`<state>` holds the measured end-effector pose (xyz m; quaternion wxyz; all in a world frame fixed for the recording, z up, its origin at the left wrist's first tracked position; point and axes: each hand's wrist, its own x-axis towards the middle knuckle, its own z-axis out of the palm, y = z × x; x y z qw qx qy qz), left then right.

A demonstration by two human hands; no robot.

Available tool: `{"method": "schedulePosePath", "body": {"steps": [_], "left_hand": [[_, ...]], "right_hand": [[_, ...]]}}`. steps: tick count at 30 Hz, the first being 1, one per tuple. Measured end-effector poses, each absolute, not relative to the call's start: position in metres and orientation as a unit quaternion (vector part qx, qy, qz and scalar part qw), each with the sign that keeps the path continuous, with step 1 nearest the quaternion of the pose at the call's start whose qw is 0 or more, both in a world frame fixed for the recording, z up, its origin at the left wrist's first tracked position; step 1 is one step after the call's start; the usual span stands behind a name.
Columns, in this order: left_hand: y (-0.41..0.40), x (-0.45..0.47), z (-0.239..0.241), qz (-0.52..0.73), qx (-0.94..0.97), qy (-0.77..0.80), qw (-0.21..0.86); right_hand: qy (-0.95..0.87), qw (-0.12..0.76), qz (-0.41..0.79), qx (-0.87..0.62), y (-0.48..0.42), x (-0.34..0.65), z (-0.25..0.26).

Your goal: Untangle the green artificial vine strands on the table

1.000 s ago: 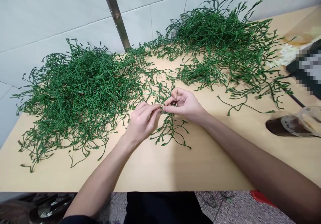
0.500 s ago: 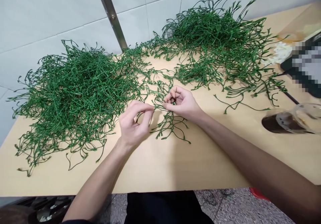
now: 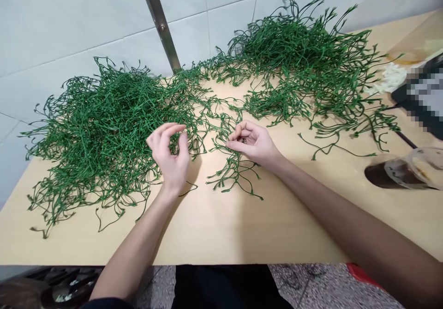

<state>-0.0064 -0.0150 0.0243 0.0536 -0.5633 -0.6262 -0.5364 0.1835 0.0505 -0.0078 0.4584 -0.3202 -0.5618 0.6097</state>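
My left hand (image 3: 170, 154) hovers by the right side of a large heap of green plastic stems (image 3: 104, 115). Its thumb and fingers are apart, with nothing visible between them. A thin loose stem (image 3: 189, 188) lies on the table beside its wrist. My right hand (image 3: 254, 142) is closed, fingers curled and thumb pressed towards the fingertips; what it grips is too small and hidden to make out. Under and just left of it lies a small bunch of branching green stems (image 3: 233, 175) with forked tips.
A second heap of green stems (image 3: 304, 45) rests against the tiled wall at the back right. On the right are white pieces (image 3: 391, 78), a dark blurred-out device (image 3: 418, 96) and a plastic cup with dark drink (image 3: 394, 172). A metal post (image 3: 162, 27) stands behind the table (image 3: 207, 239).
My left hand has moved left, away from the right hand, and its thumb and fingers have parted. My right hand stays nearly in place, still closed. The view has shifted slightly.
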Motion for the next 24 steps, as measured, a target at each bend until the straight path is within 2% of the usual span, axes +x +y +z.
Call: {"method": "schedulePosePath", "body": {"steps": [3,6,11,16,24], "left_hand": [[-0.019,0.005,0.023,-0.521,-0.640,-0.551,-0.125],[-0.024,0.014,0.021,-0.442,-0.685,-0.509,-0.275],[-0.027,0.015,0.020,-0.372,-0.666,-0.512,-0.395],[-0.026,0.014,0.020,-0.394,-0.641,-0.508,-0.420],[-0.021,0.012,0.015,-0.453,-0.638,-0.542,-0.306]], "right_hand": [[-0.566,0.458,0.608,-0.318,0.050,0.183,-0.007],[-0.572,0.462,0.601,-0.311,0.050,0.184,-0.007],[-0.570,0.466,0.601,-0.312,0.048,0.184,-0.006],[-0.572,0.465,0.595,-0.321,0.048,0.184,-0.005],[-0.573,0.460,0.606,-0.305,0.048,0.185,-0.002]]}}
